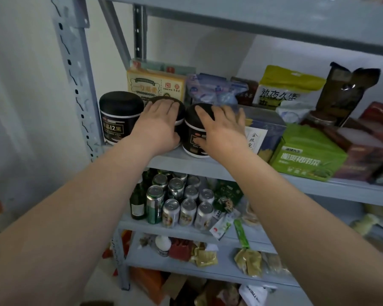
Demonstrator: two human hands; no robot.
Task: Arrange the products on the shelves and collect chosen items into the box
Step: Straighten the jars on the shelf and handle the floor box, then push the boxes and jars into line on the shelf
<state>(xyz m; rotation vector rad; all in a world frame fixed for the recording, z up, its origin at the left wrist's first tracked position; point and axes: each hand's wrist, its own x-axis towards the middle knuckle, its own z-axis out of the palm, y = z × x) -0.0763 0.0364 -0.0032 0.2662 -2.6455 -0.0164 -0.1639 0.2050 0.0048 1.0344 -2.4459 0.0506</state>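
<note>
Left hand [158, 127] grip clamped over middle jar [181, 107], right hand [221, 131] grip over right jar [194, 143]; we'd slide both level, snug beside left jar [119, 115], labels forward.

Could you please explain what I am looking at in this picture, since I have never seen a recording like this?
No machine here: a person wears one camera on the head, looking forward and down, so you see their own bare arms. The left hand lies over the middle black jar, the right hand over the right black jar, fingers across their tops; whether they grip or merely rest, I cannot tell. A third black jar stands untouched at the left. All sit on a grey metal shelf beside boxes and pouches; drink cans stand one shelf below.
</note>
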